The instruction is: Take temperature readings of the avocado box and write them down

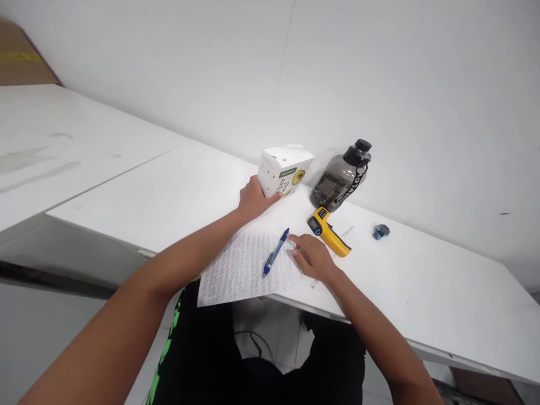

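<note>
My left hand (255, 199) grips the lower front of a white box (278, 171) with avocado pictures, which stands on the white table. Its thumb lies along the printed face, and the other fingers are partly hidden. Close to the pen's upper end, my right hand (312, 256) rests with its fingers stretched out, holding nothing. The blue pen (275, 253) lies slantwise on a sheet of paper (236, 270) covered in dense rows of marks. Just beyond my right hand is a yellow and black infrared thermometer (329, 232), lying on its side.
Behind the thermometer a grey translucent water bottle (337, 180) with a black cap stands near the wall. A small bluish object (381, 231), perhaps a watch, lies farther right. The table's (442, 281) front edge runs above my lap. A cardboard box (25, 59) sits far left.
</note>
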`<action>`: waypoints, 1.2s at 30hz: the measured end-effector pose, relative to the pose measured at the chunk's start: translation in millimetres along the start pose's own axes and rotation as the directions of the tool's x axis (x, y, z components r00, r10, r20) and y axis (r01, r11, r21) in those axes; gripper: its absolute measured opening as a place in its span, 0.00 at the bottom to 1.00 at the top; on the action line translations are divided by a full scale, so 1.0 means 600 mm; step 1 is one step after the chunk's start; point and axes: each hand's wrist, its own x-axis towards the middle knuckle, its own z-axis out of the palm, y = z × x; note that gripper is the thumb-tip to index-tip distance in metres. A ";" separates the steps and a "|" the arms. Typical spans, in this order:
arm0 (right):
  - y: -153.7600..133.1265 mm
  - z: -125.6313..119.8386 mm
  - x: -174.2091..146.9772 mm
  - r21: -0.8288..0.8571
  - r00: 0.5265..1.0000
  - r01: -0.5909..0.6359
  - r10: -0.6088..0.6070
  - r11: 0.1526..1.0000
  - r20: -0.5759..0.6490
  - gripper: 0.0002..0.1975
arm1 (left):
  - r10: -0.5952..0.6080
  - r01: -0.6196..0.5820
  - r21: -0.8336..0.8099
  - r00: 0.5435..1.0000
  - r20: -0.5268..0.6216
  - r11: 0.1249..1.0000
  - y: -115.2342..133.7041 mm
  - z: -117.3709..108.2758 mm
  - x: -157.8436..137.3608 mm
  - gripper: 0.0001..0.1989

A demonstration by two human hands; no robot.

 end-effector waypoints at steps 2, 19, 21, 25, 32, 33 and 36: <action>0.004 0.005 0.001 -0.030 0.997 -0.026 0.028 0.999 0.069 0.21 | 0.002 -0.002 0.005 1.000 0.005 1.000 0.001 0.001 0.001 0.37; 0.007 -0.018 -0.018 -0.152 0.966 -0.073 0.108 0.986 0.236 0.18 | -0.009 0.013 -0.073 0.999 0.045 0.997 -0.007 -0.004 0.007 0.38; 0.005 -0.016 -0.016 -0.163 0.951 -0.075 0.120 0.984 0.286 0.20 | 0.006 -0.003 -0.069 0.999 0.043 0.998 -0.009 -0.003 0.007 0.38; 0.001 -0.018 -0.018 -0.104 0.967 -0.113 0.134 0.988 0.219 0.19 | 0.046 -0.042 -0.051 0.997 0.067 0.998 -0.009 -0.002 0.007 0.38; -0.012 -0.034 -0.017 0.381 0.902 -0.398 0.432 0.835 -0.006 0.23 | 0.070 -0.061 -0.066 0.989 0.132 0.996 -0.009 -0.005 0.007 0.40; -0.016 -0.034 -0.014 0.399 0.900 -0.411 0.436 0.820 0.030 0.21 | 0.085 -0.075 -0.070 0.985 0.152 0.995 -0.010 -0.005 0.007 0.41; -0.023 -0.026 -0.004 0.421 0.878 -0.471 0.460 0.776 0.134 0.17 | 0.137 -0.121 -0.093 0.971 0.194 0.988 -0.013 -0.002 0.006 0.42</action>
